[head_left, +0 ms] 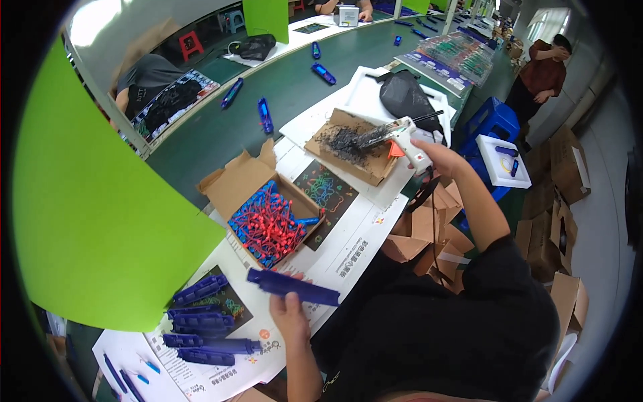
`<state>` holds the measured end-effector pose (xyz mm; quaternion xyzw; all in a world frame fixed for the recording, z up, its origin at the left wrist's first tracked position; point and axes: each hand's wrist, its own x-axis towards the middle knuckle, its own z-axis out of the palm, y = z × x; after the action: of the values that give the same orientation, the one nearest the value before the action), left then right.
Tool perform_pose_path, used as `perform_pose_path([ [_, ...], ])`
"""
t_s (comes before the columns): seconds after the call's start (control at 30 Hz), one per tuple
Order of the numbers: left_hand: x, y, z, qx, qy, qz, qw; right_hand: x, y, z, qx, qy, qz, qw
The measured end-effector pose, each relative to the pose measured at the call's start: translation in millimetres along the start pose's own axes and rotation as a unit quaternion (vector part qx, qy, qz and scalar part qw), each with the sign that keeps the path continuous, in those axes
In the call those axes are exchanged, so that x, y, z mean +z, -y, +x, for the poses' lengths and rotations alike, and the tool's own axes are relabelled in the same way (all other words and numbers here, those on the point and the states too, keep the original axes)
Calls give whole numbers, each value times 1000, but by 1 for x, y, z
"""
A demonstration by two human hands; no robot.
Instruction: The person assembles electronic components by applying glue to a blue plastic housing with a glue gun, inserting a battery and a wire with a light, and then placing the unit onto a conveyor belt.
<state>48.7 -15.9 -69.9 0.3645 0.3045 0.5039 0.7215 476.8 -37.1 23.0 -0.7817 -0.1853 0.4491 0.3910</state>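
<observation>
My left hand point(289, 313) holds a long dark blue plastic strip point(293, 286) flat above white printed sheets point(348, 251) near my body. My right hand point(439, 155) is stretched forward and grips a white glue gun point(400, 136) with an orange trigger. The gun's nozzle rests over a piece of cardboard point(349, 146) smeared with black residue. An open cardboard box point(258, 204) full of small red and blue plastic parts sits between my hands. Several finished blue strips point(203, 320) lie stacked to the left of my left hand.
A large green divider point(87, 221) fills the left. A green conveyor belt point(268, 87) carries scattered blue pieces. A black bag point(405, 94) lies on white boards. Blue crates point(492, 124) and cardboard boxes point(562, 167) stand at the right, where another person point(542, 70) stands.
</observation>
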Motion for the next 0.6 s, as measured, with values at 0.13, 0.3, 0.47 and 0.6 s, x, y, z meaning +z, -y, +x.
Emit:
perform_pose_path([
  [0.13, -7, 7, -3, -26, 2, 65, 998, 2, 1, 19, -5, 27, 25, 999],
  [0.3, -12, 10, -6, -4, 10, 55, 998, 19, 1, 12, -136, -55, -69, 987],
  [0.47, -8, 1, -7, -24, 19, 89, 996, 45, 31, -9, -156, -10, -230, 961],
  [0.6, -6, 0, -5, -30, 18, 90, 995, 47, 36, 0, -43, 139, 18, 989],
])
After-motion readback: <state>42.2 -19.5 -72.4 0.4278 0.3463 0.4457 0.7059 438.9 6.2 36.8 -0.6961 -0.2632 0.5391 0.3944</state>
